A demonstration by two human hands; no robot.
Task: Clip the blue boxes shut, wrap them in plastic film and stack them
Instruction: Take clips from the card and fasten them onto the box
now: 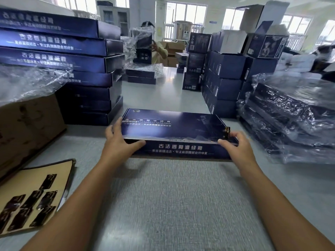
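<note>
The blue box [178, 131] is flat, rectangular, glossy cardboard. The left hand [117, 142] grips its left end; the right hand [235, 144] grips its right end.

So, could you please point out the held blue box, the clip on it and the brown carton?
blue box [181, 126]: head view, middle of lid.
clip [227, 131]: head view, its body.
brown carton [30, 131]: head view, its side wall.

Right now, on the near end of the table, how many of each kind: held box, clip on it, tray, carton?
Blue box, gripped by left hand and right hand: 1
Clip on its lid: 1
Tan tray: 1
Brown carton: 1
Total: 4
</note>
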